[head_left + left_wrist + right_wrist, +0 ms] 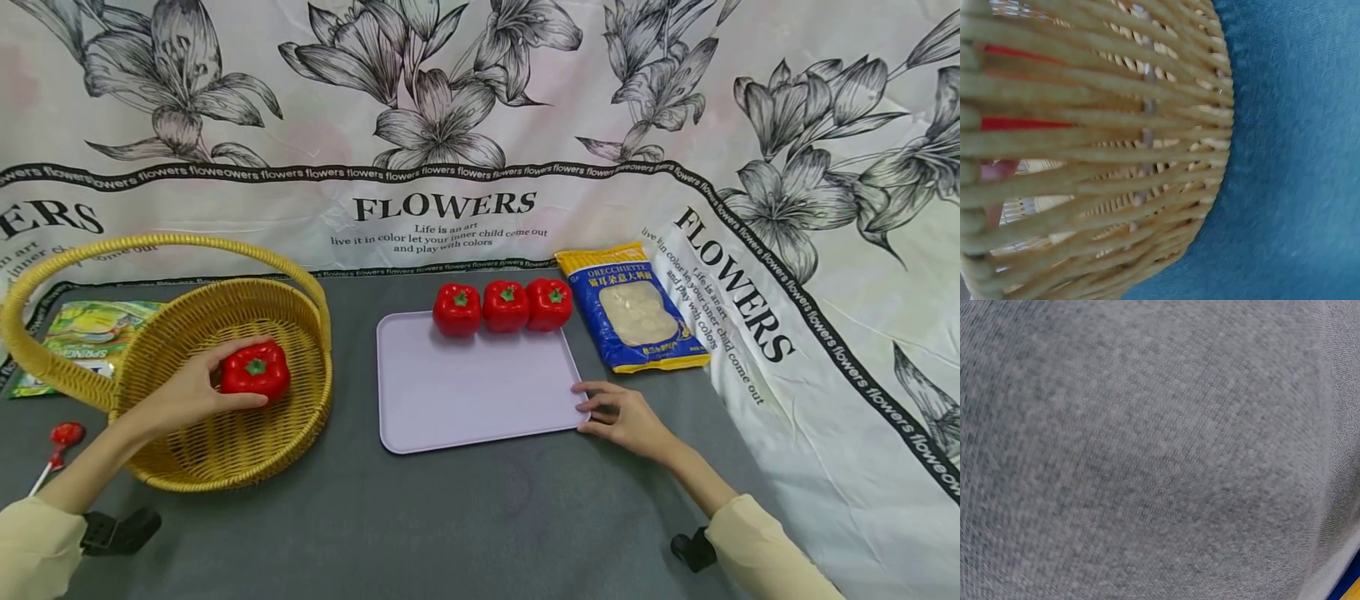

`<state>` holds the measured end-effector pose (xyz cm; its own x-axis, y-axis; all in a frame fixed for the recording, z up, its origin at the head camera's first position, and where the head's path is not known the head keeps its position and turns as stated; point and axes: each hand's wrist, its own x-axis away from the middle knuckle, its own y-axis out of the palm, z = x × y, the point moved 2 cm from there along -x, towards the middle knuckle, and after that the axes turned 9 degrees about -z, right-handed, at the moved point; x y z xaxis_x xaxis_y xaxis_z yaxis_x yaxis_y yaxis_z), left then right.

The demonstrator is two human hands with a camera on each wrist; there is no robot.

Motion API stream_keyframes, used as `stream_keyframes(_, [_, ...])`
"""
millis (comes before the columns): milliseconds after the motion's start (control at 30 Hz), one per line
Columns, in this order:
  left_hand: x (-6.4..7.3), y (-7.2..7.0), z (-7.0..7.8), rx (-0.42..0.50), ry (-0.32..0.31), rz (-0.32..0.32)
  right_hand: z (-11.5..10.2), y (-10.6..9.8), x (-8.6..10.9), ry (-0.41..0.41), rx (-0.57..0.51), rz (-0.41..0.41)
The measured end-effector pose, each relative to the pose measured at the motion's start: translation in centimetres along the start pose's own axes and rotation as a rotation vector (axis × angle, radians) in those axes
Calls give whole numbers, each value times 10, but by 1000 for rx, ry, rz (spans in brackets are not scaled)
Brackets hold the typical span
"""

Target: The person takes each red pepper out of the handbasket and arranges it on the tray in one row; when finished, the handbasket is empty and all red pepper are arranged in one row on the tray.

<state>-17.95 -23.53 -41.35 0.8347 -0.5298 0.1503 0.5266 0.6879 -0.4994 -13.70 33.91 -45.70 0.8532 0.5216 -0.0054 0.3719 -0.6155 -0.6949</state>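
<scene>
Inside the yellow wicker basket (307,433), my left hand (197,385) holds a red bell pepper (255,368), thumb and fingers on either side of it. Through the weave in the left wrist view, patches of the red pepper (1022,123) show with a bit of a finger below. My right hand (626,419) rests its fingertips on the right edge of the lilac tray (480,392), near the front corner. Three more red bell peppers (506,307) stand in a row along the tray's back edge.
A blue and yellow orecchiette bag (637,312) lies right of the tray. Left of the basket are a green packet (93,333) and a red lollipop-like item (66,435). The basket's tall handle (172,240) arches over its back. Flower-printed cloth (442,221) hangs behind.
</scene>
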Motion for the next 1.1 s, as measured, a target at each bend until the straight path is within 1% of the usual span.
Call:
stream_keyframes(133, [4, -1, -4, -8, 3, 59, -2, -1, 1, 10, -6, -7])
stream_keyframes(267, [5, -4, -3, -3, -7, 120, -2, -2, 0, 17, -5, -4])
stream_keyframes(433, [10, -4, 1, -12, -52, 173, 0, -2, 0, 16, -8, -7])
stream_keyframes(667, [21, -2, 6, 16, -117, 189, -2, -2, 0, 6, -28, -9])
stream_keyframes(900, [26, -1, 11, 16, -139, 203, -3, -2, 1, -29, -49, -4])
stream_keyframes(1000, [29, 0, 16, 21, -147, 220, -1, -1, 1, -24, -50, -1])
stream_keyframes(1033, [30, 1, 18, 30, -153, 223, -5, -2, 0, -25, -47, 1])
stream_keyframes(1100, [31, 2, 22, 45, -162, 230, -5, -1, 1, -28, -39, 5])
